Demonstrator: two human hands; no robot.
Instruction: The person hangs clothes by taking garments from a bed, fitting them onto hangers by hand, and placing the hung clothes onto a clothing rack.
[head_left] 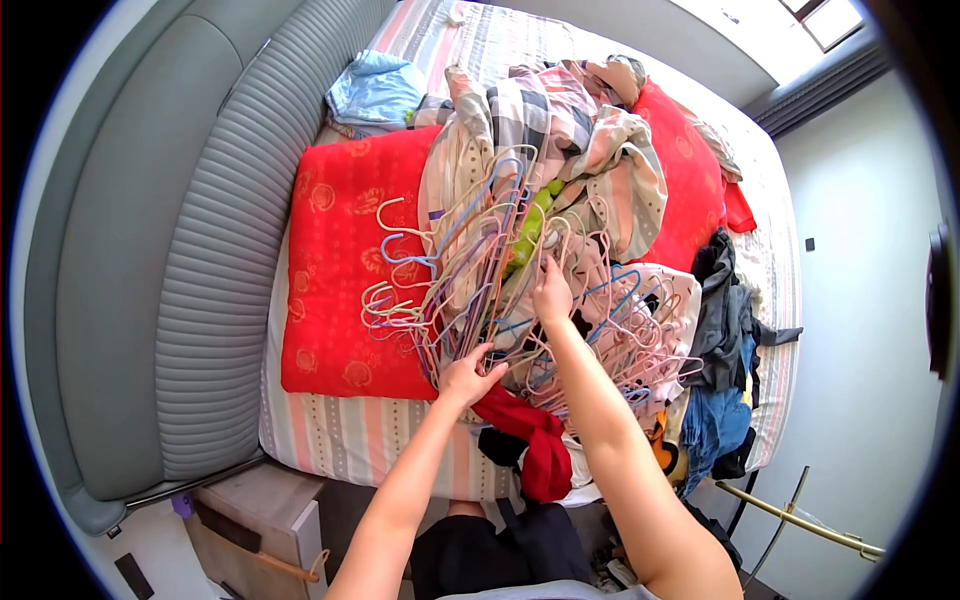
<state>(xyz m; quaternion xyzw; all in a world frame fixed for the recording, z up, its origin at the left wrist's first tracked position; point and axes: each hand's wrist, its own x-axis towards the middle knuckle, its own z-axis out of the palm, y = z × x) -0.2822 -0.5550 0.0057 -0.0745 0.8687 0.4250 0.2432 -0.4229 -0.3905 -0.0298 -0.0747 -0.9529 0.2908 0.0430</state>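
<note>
A large pile of thin clothes hangers (490,260), in white, pink, blue and purple, lies in the middle of the bed. My left hand (468,380) rests against the near end of the bundle, thumb apart from the fingers. Further up, my right hand (551,293) reaches into the pile with its fingers closed on a hanger; the fingertips are partly hidden. Just beyond it is a bright green item (530,232) among the hangers. More pink hangers (640,350) lie tangled to the right of my right forearm.
A red quilt (340,270) lies left of the hangers, by the grey headboard (215,270). Crumpled striped bedding (620,170) and light blue fabric (375,90) lie behind. Dark clothes (715,310), jeans (712,430) and a red garment (535,440) surround the right and near side.
</note>
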